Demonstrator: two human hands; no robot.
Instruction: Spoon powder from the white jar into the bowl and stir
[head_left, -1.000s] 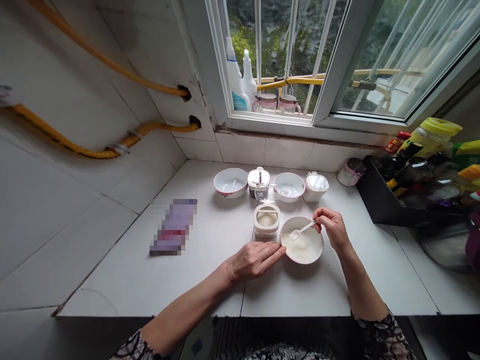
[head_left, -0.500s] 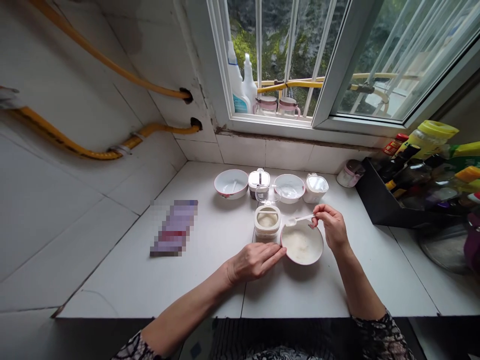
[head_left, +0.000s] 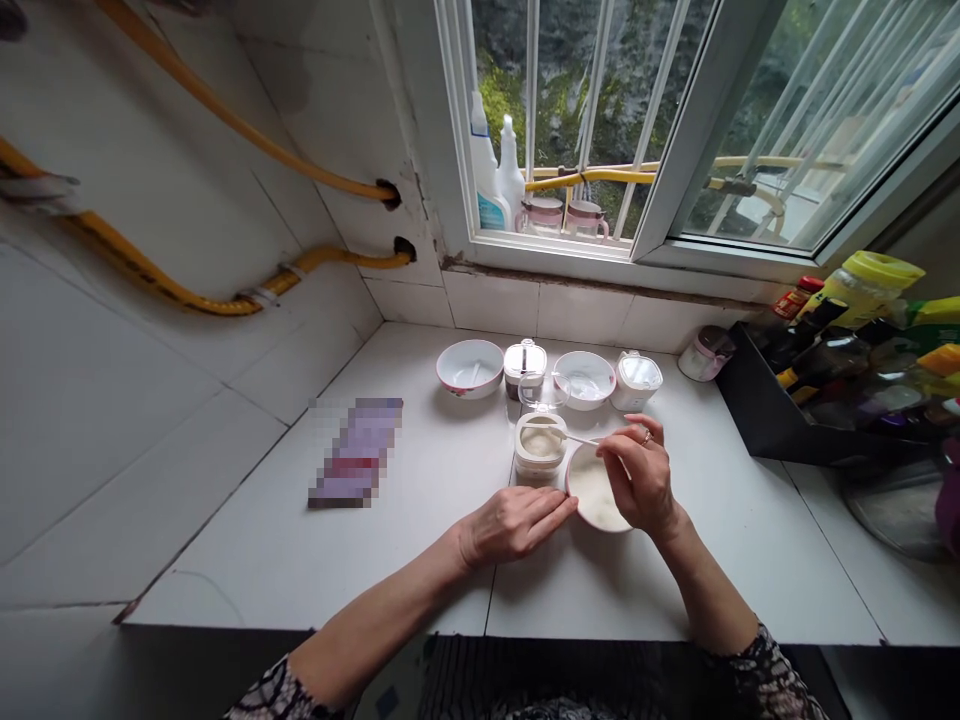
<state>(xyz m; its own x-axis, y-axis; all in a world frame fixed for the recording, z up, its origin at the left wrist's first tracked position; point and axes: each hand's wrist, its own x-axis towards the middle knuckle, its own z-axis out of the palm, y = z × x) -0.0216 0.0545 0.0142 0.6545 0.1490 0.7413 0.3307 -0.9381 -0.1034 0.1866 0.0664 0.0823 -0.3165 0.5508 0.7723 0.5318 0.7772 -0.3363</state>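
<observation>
My right hand [head_left: 639, 474] pinches the handle of a small white spoon [head_left: 576, 437]. The spoon's head is over the open white jar [head_left: 540, 462], which holds pale granular contents; its clear lid is flipped back. Right of the jar stands a bowl [head_left: 600, 500] with pale powder in it, partly hidden under my right hand. The fingertips of my left hand [head_left: 517, 522] touch the bowl's left rim; that hand lies flat with its fingers stretched out, just in front of the jar.
Behind stand a left bowl [head_left: 470, 369], a dark-filled jar [head_left: 525, 372], a second bowl [head_left: 585, 380] and a white-lidded jar [head_left: 638, 381]. A black box [head_left: 772, 415] of bottles is at right. A blurred purple packet [head_left: 360, 450] lies left.
My right hand has moved left with the spoon, from over the bowl to the open jar. My left hand has stayed at the bowl's rim. The view has shifted slightly.
</observation>
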